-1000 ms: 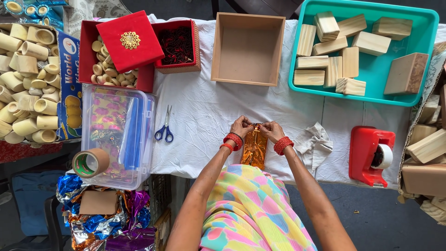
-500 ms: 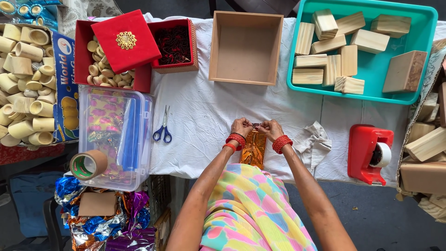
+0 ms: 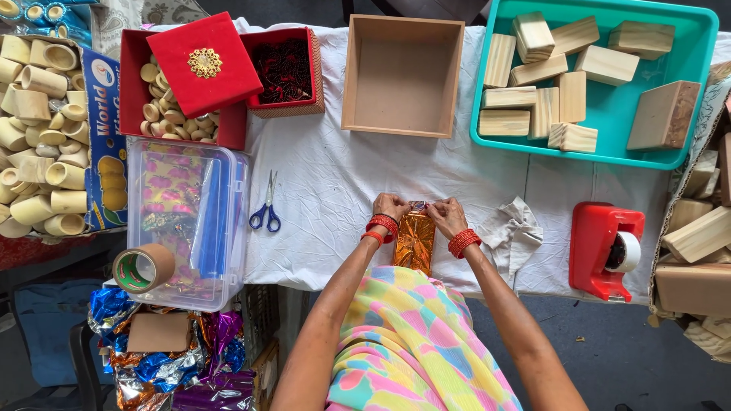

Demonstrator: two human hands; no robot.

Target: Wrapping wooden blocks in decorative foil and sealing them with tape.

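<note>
Both my hands meet at the near edge of the white-covered tabletop (image 3: 343, 183). My left hand (image 3: 391, 207) and my right hand (image 3: 447, 215) are closed on the far end of a small block wrapped in shiny orange foil (image 3: 415, 242), fingers pinching the foil from either side. The block lies flat, its long side pointing toward me. Red bangles sit on both wrists. Blue-handled scissors (image 3: 266, 205) lie to my left, near a clear plastic bin of patterned paper (image 3: 190, 221). A crumpled white cloth (image 3: 518, 232) is just beside my right hand, and a red tape dispenser (image 3: 605, 247) lies beyond it. Farther away stand an empty wooden box (image 3: 401, 74) and a teal tray of wooden blocks (image 3: 601, 137).
</note>
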